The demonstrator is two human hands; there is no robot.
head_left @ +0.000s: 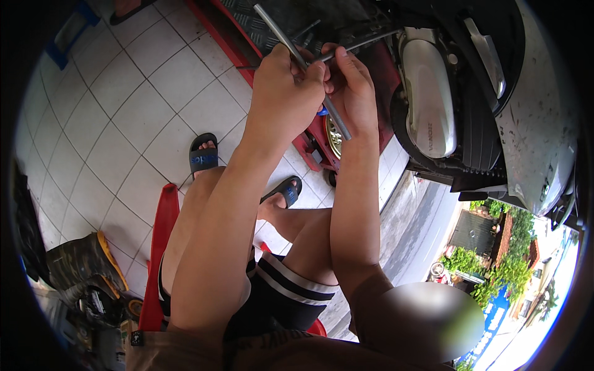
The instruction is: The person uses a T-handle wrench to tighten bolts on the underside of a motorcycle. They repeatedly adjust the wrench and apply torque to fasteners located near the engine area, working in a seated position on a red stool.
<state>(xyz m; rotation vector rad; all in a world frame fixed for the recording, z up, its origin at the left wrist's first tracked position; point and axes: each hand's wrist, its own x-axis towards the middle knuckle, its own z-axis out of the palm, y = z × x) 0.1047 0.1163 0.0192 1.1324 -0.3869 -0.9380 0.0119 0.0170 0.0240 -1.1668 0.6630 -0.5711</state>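
In front of me, above a red motorcycle stand point(238, 37), my two hands are close together. My left hand point(288, 86) is closed around a thick silver metal rod point(272, 23), which slants from the upper left down toward my right wrist. My right hand point(352, 83) has its thumb and fingers closed on a thin dark metal rod point(371, 41) that crosses the silver one and points toward the motorcycle. Where the rods cross, my fingers partly cover them, so I cannot tell whether they are joined. A small blue piece point(323, 111) shows just below the fingers.
To the right stands a motorcycle point(430, 99) with a silver engine cover. A gold-coloured wheel part point(334, 137) lies beneath my hands. Camouflage boots point(83, 263), a red plastic stool point(162, 247) and a blue stool point(71, 34) are on the left. Another person's foot point(127, 7) shows at the top.
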